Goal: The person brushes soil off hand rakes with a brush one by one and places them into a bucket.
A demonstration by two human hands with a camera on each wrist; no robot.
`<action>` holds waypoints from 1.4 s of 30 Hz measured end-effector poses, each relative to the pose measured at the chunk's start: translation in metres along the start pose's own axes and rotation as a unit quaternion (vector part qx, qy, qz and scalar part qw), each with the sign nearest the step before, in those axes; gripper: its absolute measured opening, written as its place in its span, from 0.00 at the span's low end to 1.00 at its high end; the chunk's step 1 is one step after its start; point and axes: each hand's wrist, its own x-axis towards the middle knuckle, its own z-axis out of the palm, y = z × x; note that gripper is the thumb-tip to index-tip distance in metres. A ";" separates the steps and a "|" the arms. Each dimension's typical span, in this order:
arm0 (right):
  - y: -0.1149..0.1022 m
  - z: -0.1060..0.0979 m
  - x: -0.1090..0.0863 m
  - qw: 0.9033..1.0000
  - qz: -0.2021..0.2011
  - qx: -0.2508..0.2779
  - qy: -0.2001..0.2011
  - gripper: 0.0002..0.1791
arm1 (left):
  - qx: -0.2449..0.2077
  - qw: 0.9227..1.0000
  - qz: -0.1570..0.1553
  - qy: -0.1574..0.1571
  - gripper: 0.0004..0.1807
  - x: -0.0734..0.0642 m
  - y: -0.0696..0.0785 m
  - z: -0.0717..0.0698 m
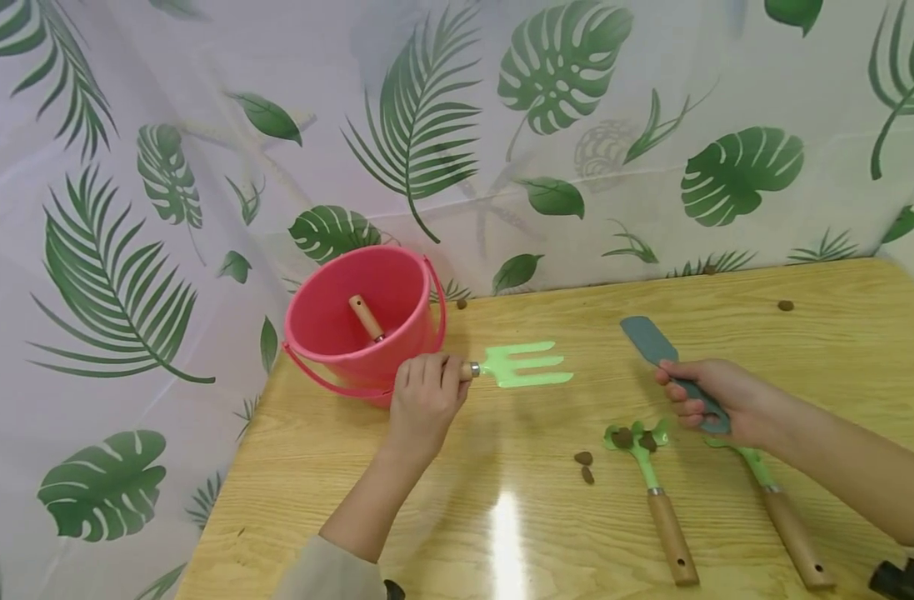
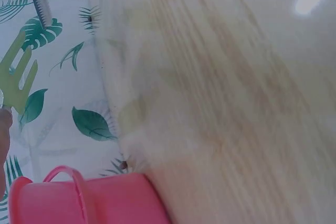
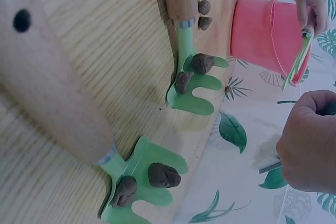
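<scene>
My left hand [image 1: 428, 396] grips the wooden handle of a light green garden fork [image 1: 527, 364], its three tines pointing right. The hand overlaps the front of a pink bucket [image 1: 317, 321] in the head view. Inside the bucket a wooden-handled tool [image 1: 365, 317] leans, its head hidden. My right hand [image 1: 715, 396] holds a grey brush [image 1: 651, 340] by its handle, above the table; white bristles show on the brush [image 2: 42, 10] in the left wrist view. Below that hand lie two green hand rakes [image 1: 666, 533] [image 3: 79, 93], with brown lumps [image 3: 164, 175] on their tines.
Two small brown lumps [image 1: 586, 467] lie on the wooden table [image 1: 427, 533] left of the rakes. More small lumps [image 1: 786, 306] sit near the back edge. A leaf-patterned cloth [image 1: 457, 108] hangs behind and to the left of the table.
</scene>
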 end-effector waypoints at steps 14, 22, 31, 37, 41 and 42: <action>-0.003 -0.008 -0.007 1.000 -0.005 0.005 -0.006 0.15 | 0.020 0.997 0.061 -0.044 0.11 0.028 -0.051 -0.037; -0.002 -0.014 -0.010 1.000 -0.011 0.004 -0.017 0.15 | 0.046 0.995 0.071 -0.056 0.16 0.039 -0.082 -0.050; 0.001 -0.019 -0.018 0.999 -0.035 -0.026 0.015 0.14 | 0.055 0.995 0.048 -0.073 0.17 0.037 -0.134 -0.066; 0.003 -0.021 -0.020 0.998 -0.062 -0.016 0.023 0.14 | 0.058 0.997 0.019 -0.052 0.04 0.018 -0.167 -0.066; 0.002 -0.022 -0.020 0.997 -0.068 -0.019 0.028 0.14 | 0.078 0.994 0.033 -0.062 0.07 0.013 -0.181 -0.063; 0.002 -0.022 -0.020 0.997 -0.068 -0.022 0.028 0.14 | 0.087 0.993 0.040 -0.068 0.07 0.013 -0.184 -0.062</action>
